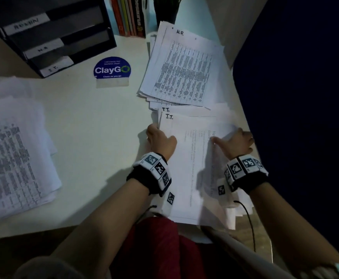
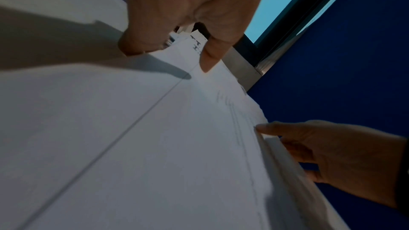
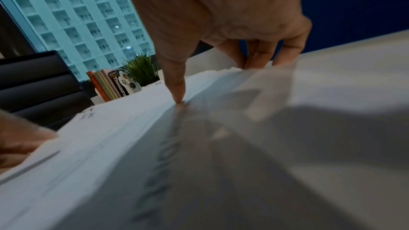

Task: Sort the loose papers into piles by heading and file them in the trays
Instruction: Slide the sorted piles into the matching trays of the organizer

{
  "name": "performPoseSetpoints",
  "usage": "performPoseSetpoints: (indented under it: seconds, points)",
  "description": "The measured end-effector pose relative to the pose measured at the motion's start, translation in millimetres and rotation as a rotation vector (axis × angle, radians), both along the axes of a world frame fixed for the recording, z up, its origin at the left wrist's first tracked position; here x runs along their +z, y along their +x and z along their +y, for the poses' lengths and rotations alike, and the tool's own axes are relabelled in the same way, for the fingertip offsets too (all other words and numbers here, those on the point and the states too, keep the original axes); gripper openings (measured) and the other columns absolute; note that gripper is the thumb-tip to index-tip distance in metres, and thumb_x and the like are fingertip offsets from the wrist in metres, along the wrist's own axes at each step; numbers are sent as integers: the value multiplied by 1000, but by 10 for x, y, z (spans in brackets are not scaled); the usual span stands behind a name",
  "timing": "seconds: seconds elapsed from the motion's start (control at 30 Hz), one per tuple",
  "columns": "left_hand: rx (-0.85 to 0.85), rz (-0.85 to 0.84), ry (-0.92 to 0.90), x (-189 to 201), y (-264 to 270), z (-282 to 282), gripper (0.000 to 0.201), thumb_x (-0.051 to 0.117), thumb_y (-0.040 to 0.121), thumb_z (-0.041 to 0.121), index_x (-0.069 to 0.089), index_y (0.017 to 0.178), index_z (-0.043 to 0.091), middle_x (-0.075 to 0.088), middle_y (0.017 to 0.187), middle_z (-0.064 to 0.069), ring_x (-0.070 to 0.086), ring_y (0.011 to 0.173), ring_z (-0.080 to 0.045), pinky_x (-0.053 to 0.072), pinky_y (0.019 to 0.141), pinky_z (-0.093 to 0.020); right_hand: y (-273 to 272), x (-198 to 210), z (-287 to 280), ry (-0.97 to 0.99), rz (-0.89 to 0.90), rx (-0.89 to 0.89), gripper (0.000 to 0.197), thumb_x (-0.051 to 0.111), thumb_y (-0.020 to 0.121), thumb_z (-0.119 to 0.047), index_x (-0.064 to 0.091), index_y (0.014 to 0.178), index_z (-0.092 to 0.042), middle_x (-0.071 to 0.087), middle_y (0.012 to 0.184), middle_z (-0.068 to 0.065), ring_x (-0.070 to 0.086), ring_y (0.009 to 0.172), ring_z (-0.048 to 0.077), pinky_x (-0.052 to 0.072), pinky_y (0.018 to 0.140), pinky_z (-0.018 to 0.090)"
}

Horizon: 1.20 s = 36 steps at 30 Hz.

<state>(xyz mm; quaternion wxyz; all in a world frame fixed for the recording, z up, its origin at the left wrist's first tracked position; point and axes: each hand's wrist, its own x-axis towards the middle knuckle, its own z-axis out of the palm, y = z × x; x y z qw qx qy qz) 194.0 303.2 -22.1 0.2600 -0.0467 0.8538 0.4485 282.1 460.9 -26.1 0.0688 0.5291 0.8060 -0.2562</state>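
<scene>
White tabletop (image 1: pixel 96 121) fills the head view, bounded on the right by a dark blue partition (image 1: pixel 297 97). A black tray stack (image 1: pixel 49 37) labelled in handwriting stands at the far left corner, with books (image 1: pixel 128 15) and a potted plant (image 1: pixel 164 9) behind. An H.R. pile (image 1: pixel 184 65) lies far right, a blurred pile (image 1: pixel 13 154) spreads at the near left, and open surface runs between them around a ClayGo sticker (image 1: pixel 112 70). The I.T. pile (image 1: pixel 186 158) sits at the near right edge, overhanging toward the person. The left hand (image 1: pixel 160 139) holds its left edge; the right hand (image 1: pixel 239 143) lifts its right side.

From the left wrist, the left hand (image 2: pixel 190 15) pinches the sheet edge, thumb on top and fingers curled under, its grip clamped on the I.T. pile (image 2: pixel 155 137). The right hand (image 2: pixel 327 153) curls under raised sheets.

From the right wrist, the right hand (image 3: pixel 221 24) presses its thumb down on the I.T. pile (image 3: pixel 110 137) while curled fingers hold the lifted sheets, grip clamped.
</scene>
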Motion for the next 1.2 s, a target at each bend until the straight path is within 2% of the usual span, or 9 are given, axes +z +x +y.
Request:
performPoseSetpoints:
  seconds: [0.13,0.33,0.5,0.7,0.77,0.87,1.0,1.07,1.2]
  points:
    - [-83,-113,-58,22,-56,53,63,63,83,13,29,133,-3,32,140,-17,42,123,-30,36,98,-30,-3,-14,40,-32,23,1,81,73,73,-42,37,130,2,27,138,25,26,128,39,29,102,50]
    - [-79,-193,16,96,-110,-51,42,60,86,10,50,126,2,57,126,-14,52,119,-28,41,93,-26,28,-41,34,-52,46,3,63,68,77,-30,42,125,1,32,131,22,37,118,38,35,99,43]
    - [-279,-164,123,119,41,-108,39,47,81,-6,55,118,3,61,103,-12,54,86,-23,40,55,-19,58,-53,18,13,53,-88,52,54,81,-11,38,129,1,33,137,22,28,128,36,28,101,44]
    - [61,-244,626,251,-131,-575,20,51,59,-8,61,64,8,62,50,5,57,47,-7,45,49,-15,149,27,-117,-239,441,-92,39,61,76,-15,50,113,-7,58,109,15,55,102,29,44,89,39]
    - [196,-250,786,299,-308,-811,32,44,70,-15,63,65,10,66,55,0,63,51,-12,52,55,-19,105,115,-237,-430,613,-49,9,60,77,-7,57,85,-11,61,85,9,58,80,24,46,74,33]
    - [278,-208,812,328,-573,-1128,37,34,84,-16,58,82,12,71,77,-5,67,72,-20,55,75,-33,-85,190,-437,-572,636,72,13,61,81,-2,58,77,-14,63,83,12,59,82,24,47,78,36]
    - [340,-98,722,414,-856,-1397,12,55,87,6,55,99,5,62,110,-14,60,100,-27,50,89,-41,-427,459,-720,-517,787,154,23,64,68,-3,46,62,-14,53,65,8,49,66,20,42,64,35]
    - [277,48,670,610,-990,-1455,36,60,86,17,51,120,8,56,127,-12,54,117,-28,43,99,-44,-647,770,-871,-425,943,250,32,62,72,-2,49,57,-27,50,55,-16,45,59,13,39,58,30]
    - [247,602,568,1475,-1202,-1558,21,56,90,11,56,109,6,63,105,-1,59,106,-18,46,96,-38,-991,1549,-1187,-259,1319,327,20,56,76,-11,54,74,-31,55,71,-14,53,70,6,46,67,31]
